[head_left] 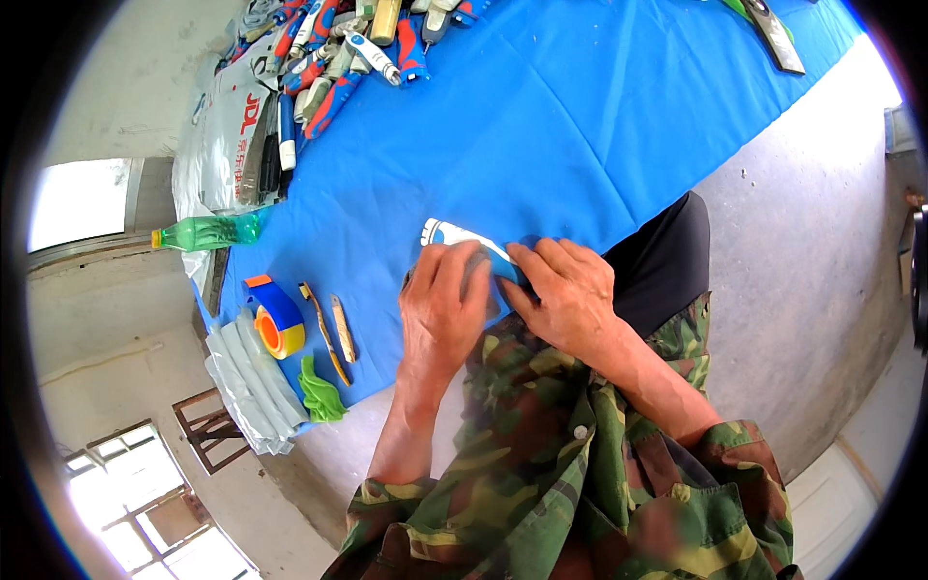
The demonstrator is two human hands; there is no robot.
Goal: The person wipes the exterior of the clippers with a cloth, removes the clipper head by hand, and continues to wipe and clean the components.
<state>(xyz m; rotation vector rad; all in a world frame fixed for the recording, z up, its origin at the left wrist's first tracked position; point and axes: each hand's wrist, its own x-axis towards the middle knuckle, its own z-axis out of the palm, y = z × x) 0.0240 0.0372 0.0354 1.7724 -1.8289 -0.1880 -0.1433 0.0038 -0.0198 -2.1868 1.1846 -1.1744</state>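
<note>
Both my hands are together at the near edge of the blue cloth, on a white-and-blue electric toothbrush handle that lies slantwise. My right hand is closed around its blue end, fingers bent over it. My left hand curls against the near side of the handle, fingers closed. Something grey shows beside the left fingers, mostly hidden; I cannot make out what it is. The white end of the handle sticks out beyond the left fingertips.
A heap of toothbrush handles lies far left beside a grey mailing bag. Nearer are a green bottle, tape dispenser, yellow toothbrush, short tan stick, green cloth and folded grey bags. A metal blade-like tool lies far right.
</note>
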